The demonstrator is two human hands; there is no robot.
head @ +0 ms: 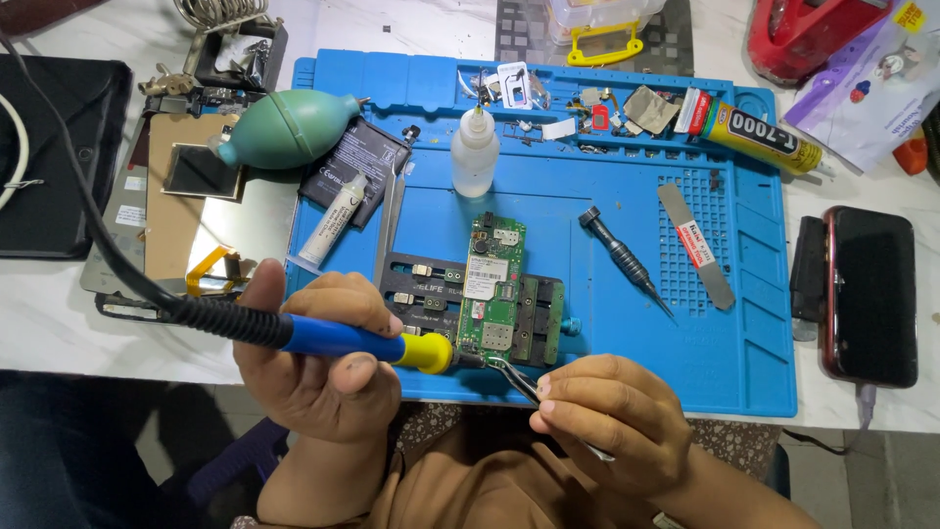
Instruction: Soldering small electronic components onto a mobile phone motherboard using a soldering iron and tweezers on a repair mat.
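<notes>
Left hand [318, 358]: closed around blue-and-yellow soldering iron [352, 341], tip at near edge of green circuit board [495, 294]. Right hand [612, 411]: pinching metal tweezers [514, 377] (points at the same board edge). Board clamped in black holder [431, 284], near-centre of blue mat [627, 323]. Far left: green bulb blower [284, 127].

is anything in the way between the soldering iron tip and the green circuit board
Nothing visible is. The left hand holds the soldering iron with its tip at the lower edge of the green circuit board clamped in the black holder. Tweezers in the right hand meet the same spot from the other side.
</notes>
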